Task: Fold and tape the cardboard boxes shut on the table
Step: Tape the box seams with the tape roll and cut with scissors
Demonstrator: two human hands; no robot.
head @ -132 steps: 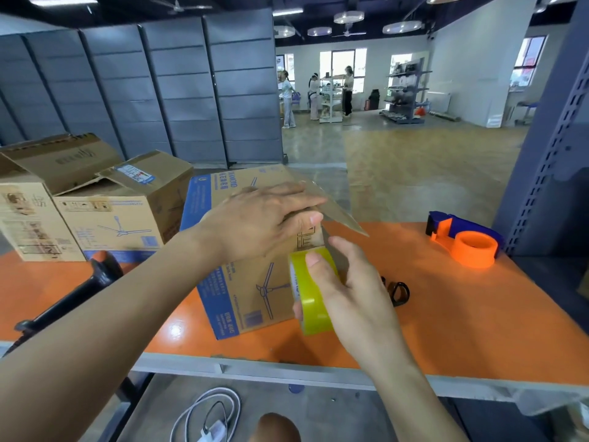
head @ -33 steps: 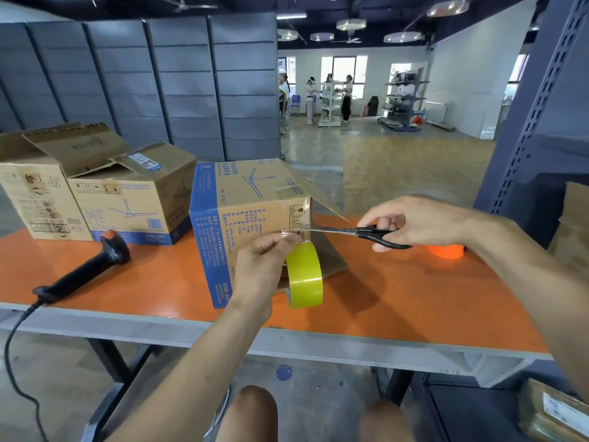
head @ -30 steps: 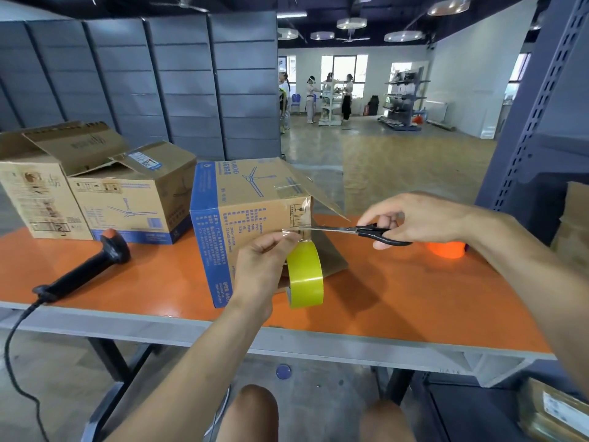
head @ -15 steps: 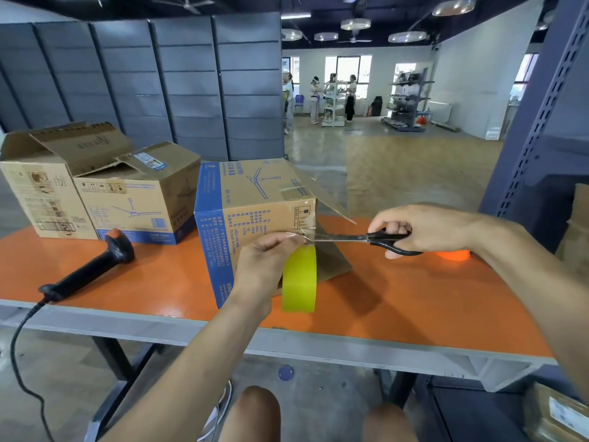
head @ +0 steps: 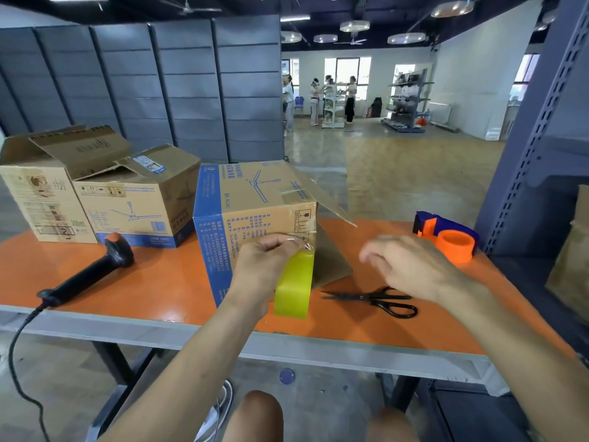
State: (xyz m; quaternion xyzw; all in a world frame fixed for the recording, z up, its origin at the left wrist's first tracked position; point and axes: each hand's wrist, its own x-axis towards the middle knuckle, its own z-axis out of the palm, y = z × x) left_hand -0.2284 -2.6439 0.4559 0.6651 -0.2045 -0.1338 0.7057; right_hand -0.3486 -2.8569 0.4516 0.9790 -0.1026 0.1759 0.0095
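A yellow tape roll (head: pixel 294 287) is grasped by the left hand (head: pixel 264 266) against the near right edge of the blue-edged cardboard box (head: pixel 251 205), which stands mid-table (head: pixel 159 282) near the front edge. The right hand (head: pixel 408 266), blurred, is held released, with nothing in it. Black scissors (head: pixel 373 299) are laid flat below it, near the front edge.

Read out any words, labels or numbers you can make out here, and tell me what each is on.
"300ml": on the leftmost box, low on its front.
Blue print on the front box: too blurred to read.
Flap lettering on the leftmost box and sticker on the middle box: unreadable.
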